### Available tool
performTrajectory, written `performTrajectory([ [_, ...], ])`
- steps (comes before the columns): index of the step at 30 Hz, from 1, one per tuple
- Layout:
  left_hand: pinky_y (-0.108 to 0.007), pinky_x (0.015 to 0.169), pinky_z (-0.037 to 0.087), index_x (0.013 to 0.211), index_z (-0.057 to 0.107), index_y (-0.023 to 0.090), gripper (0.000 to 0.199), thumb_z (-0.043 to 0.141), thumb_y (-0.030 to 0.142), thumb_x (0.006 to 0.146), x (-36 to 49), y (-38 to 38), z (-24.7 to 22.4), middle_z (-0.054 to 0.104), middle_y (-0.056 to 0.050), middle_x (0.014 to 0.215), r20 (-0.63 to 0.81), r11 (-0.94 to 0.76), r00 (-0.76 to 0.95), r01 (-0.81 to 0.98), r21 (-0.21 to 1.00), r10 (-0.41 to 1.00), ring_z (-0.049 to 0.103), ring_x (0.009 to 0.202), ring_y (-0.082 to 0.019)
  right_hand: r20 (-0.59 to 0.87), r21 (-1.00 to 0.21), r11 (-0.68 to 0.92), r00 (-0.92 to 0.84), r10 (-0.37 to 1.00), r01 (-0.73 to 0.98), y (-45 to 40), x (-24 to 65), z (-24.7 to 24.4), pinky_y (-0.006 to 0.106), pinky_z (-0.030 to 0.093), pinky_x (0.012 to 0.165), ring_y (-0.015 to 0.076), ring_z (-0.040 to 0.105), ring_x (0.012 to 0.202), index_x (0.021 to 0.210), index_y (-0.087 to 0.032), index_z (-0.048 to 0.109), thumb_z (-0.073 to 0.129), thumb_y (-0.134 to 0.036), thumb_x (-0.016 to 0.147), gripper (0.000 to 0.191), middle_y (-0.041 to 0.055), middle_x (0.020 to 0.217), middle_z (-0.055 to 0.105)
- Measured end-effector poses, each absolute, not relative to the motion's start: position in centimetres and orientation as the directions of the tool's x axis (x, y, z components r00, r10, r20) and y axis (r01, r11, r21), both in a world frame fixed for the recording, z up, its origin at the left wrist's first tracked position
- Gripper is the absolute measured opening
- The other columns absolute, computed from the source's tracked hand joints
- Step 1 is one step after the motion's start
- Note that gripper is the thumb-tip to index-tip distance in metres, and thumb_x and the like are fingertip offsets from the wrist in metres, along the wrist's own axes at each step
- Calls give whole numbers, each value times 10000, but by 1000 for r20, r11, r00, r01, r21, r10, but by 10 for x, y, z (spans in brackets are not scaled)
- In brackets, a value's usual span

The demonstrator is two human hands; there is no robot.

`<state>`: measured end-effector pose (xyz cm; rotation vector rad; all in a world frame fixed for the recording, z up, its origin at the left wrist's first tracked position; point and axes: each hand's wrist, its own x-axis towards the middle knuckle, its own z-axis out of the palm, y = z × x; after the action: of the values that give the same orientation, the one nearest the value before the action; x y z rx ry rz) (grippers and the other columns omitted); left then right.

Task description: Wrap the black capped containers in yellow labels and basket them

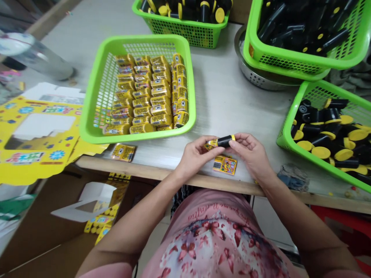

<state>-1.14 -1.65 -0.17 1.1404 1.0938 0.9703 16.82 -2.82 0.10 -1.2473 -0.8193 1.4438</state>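
Note:
Above the table's front edge, both hands hold a small black tube (225, 141) with a yellow cap. My left hand (193, 157) pinches a yellow printed sleeve (211, 144) at the tube's left end; whether the tube is inside it I cannot tell. The fingers of my right hand (252, 153) are closed on the capped end. Just below the hands lies a flat stack of printed yellow sleeves (226, 165). To the left, a green basket (191, 96) holds rows of wrapped yellow tubes (142, 92).
Black tubes with yellow caps fill a right-hand basket (292, 116) and a back basket (185, 33). Stacked baskets (290, 63) sit on a metal colander (261, 79). A yellow printed carton (66, 143), a wrapped packet (123, 152) and a cloth (293, 177) lie near the edge.

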Motion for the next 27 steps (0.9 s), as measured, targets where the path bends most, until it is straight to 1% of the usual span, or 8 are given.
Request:
performTrajectory([
  [3, -324, 873, 543, 982, 783, 175, 375, 742, 498, 797, -14, -14, -4, 781, -63, 923, -222, 292, 322, -190, 937, 920, 704, 876, -199, -317, -907, -299, 13, 948, -297, -28, 172, 3, 337, 634, 799, 129, 709, 715, 887, -215, 631, 891, -470, 617, 454, -26, 831, 710],
  [5, -303, 892, 534, 983, 790, 186, 335, 728, 475, 823, -14, -13, -6, 784, -51, 918, -252, 340, 346, -222, 914, 904, 701, 879, -182, -320, -901, -303, 2, 948, -311, -28, 174, 4, 331, 632, 799, 129, 710, 730, 889, -216, 638, 897, -457, 614, 449, -27, 836, 706],
  [9, -262, 732, 558, 944, 793, 194, 323, 748, 481, 803, -15, -13, -7, 774, -28, 857, -305, 376, 341, -165, 912, 889, 680, 713, -145, -300, -910, -286, 1, 954, -301, -30, 173, 4, 317, 621, 803, 126, 704, 759, 895, -220, 645, 893, -439, 630, 425, -26, 841, 700],
  [13, -226, 564, 520, 837, 793, 181, 294, 792, 463, 755, -18, -13, -4, 766, -23, 778, -374, 413, 293, -82, 907, 880, 636, 531, -111, -289, -925, -280, -2, 957, -259, -29, 175, 2, 337, 615, 800, 137, 700, 755, 920, -223, 638, 872, -454, 658, 420, -13, 864, 699],
  [15, -219, 537, 512, 813, 796, 178, 258, 814, 423, 735, -20, -12, -3, 779, -37, 796, -368, 407, 278, -98, 908, 888, 628, 516, -105, -278, -929, -263, 20, 960, -260, -29, 178, 3, 334, 615, 794, 134, 695, 746, 924, -225, 635, 871, -455, 658, 424, -16, 870, 694],
  [17, -220, 532, 525, 780, 798, 176, 227, 844, 382, 696, -21, -12, -1, 791, -56, 816, -351, 402, 270, -162, 901, 896, 658, 573, -128, -262, -929, -238, 49, 964, -282, -28, 181, 4, 326, 615, 793, 126, 689, 745, 923, -230, 639, 876, -435, 657, 411, -22, 879, 690],
  [22, -267, 686, 602, 761, 812, 184, 234, 903, 332, 604, -20, -12, 2, 802, -70, 821, -378, 451, 264, -325, 831, 887, 737, 765, -195, -227, -925, -203, 38, 973, -322, -30, 182, 10, 329, 616, 792, 134, 682, 793, 928, -244, 661, 868, -407, 676, 364, -20, 905, 686],
  [27, -324, 811, 610, 797, 818, 190, 229, 895, 329, 631, -19, -13, 1, 808, -78, 863, -356, 439, 282, -330, 836, 891, 752, 806, -206, -201, -944, -197, -10, 979, -266, -32, 181, 12, 369, 616, 835, 161, 678, 834, 946, -254, 669, 854, -440, 684, 371, -4, 910, 693],
])
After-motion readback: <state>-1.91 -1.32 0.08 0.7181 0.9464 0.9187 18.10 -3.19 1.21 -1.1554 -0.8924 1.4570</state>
